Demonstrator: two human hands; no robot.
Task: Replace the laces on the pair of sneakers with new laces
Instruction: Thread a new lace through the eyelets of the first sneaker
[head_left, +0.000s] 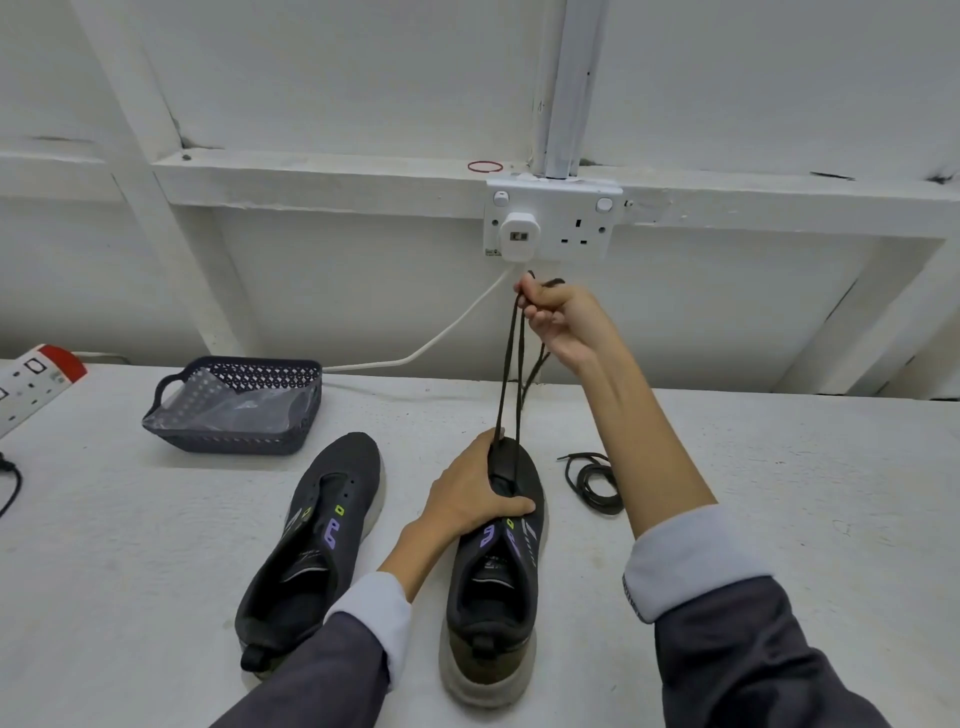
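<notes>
The black lace (506, 374) is running as two taut strands from the front eyelets of the held sneaker (493, 597) up to the right hand (558, 317). The right hand is sitting above and beyond the toe. Its fingers (540, 312) are curling round both strands and gripping them, with the loose ends hanging behind the wrist. The held sneaker is lying with its long axis from the near edge of the table (779, 467) toward the far edge, heel nearest the person.

The left hand (472, 499) is pressing down on the forefoot, and its fingers (511, 506) are wrapping over the tongue and gripping the upper. The left hand is the nearer one to the eyelets. The right hand is the one applying the pull, in line with the strands.

Judgement: the pull is directed up and away, and room above is open until the wall socket (553, 221).

The second sneaker (311, 535) is lying just beside on the left, parallel and without a lace. A coiled lace (595, 483) is lying near on the right, apart from both hands. A basket (244, 364) is standing toward the far left edge.
</notes>
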